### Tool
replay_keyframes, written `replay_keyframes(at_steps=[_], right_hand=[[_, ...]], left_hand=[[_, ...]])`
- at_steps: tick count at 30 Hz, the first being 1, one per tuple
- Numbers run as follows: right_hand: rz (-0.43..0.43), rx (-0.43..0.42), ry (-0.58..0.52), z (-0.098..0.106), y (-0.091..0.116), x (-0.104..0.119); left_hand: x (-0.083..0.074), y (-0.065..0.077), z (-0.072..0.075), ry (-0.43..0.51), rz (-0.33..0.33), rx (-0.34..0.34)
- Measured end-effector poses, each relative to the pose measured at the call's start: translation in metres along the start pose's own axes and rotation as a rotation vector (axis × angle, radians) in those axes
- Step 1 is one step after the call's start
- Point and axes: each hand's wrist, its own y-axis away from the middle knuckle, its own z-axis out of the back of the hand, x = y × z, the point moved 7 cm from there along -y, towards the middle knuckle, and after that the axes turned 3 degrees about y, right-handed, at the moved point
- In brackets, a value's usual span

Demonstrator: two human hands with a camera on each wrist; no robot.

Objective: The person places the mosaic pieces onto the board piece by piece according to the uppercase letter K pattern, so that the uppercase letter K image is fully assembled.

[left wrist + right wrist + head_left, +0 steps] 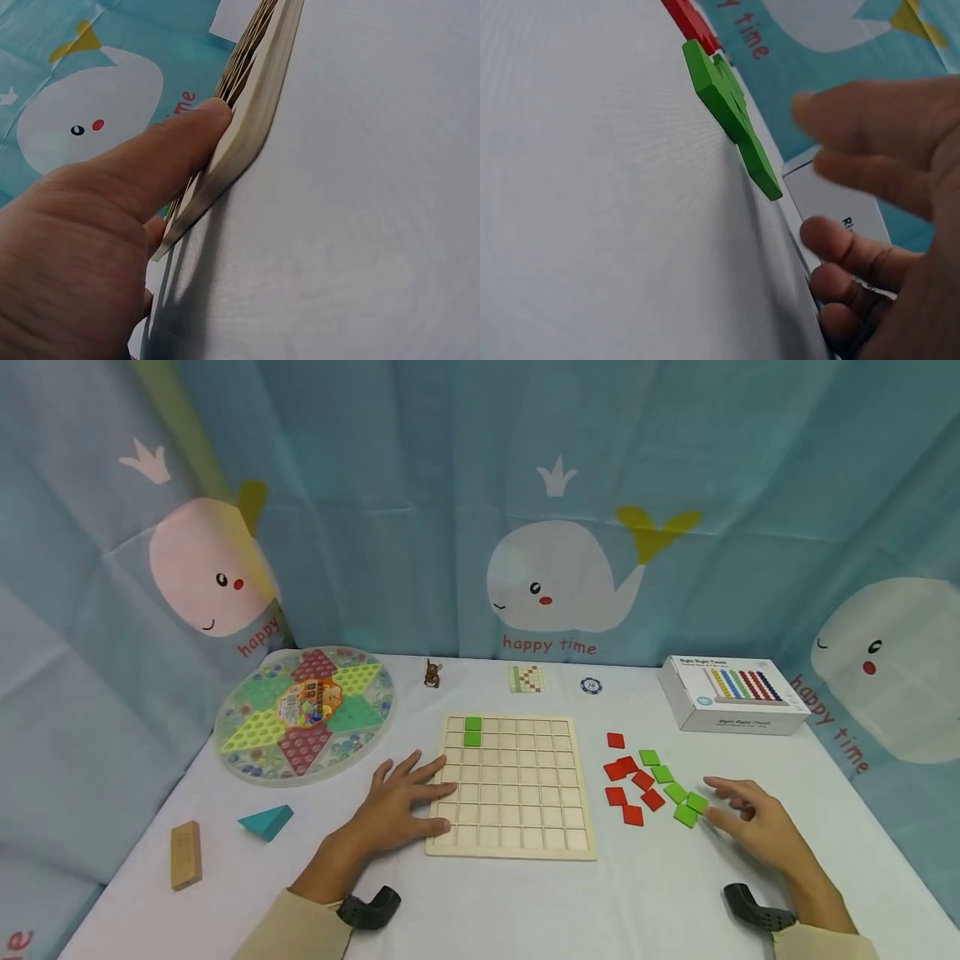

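A pale wooden grid board (519, 793) lies flat on the table. Two green square tiles (472, 732) sit in its top rows, in the second column. My left hand (397, 802) rests on the board's left edge, fingers spread and thumb near the lower left corner; the left wrist view shows the thumb (180, 154) on the rim. Just right of the loose green tiles (686, 815) hovers my right hand (761, 827), fingers loosely bent and holding nothing. In the right wrist view a gap separates these fingers from the green tiles (720, 94). Several red tiles (633, 815) lie between the board and the green ones.
A round Chinese checkers board (348, 760) lies at the left, with a teal wedge (266, 822) and a wooden block (186, 856) nearer. Along the back are a small brown figurine (432, 674), a patterned card (527, 678), a poker chip (591, 686) and a white box (742, 720).
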Motion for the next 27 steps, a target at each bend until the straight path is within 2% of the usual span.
replay_keyframes(at_steps=[7,15,19,27], right_hand=[[0.013,0.016,0.062,-0.005,0.004,0.000],[0.050,-0.066,0.089,-0.004,0.003,0.002],[0.026,-0.114,0.077,0.000,0.003,0.001],[-0.047,-0.191,0.026,0.011,0.006,-0.001]], left_hand=[[-0.002,-0.001,-0.001,0.006,-0.015,-0.007],[-0.002,-0.002,0.002,-0.001,-0.003,0.014],[-0.002,-0.002,0.003,0.004,0.003,0.016],[-0.003,-0.002,0.002,0.006,-0.026,-0.017]])
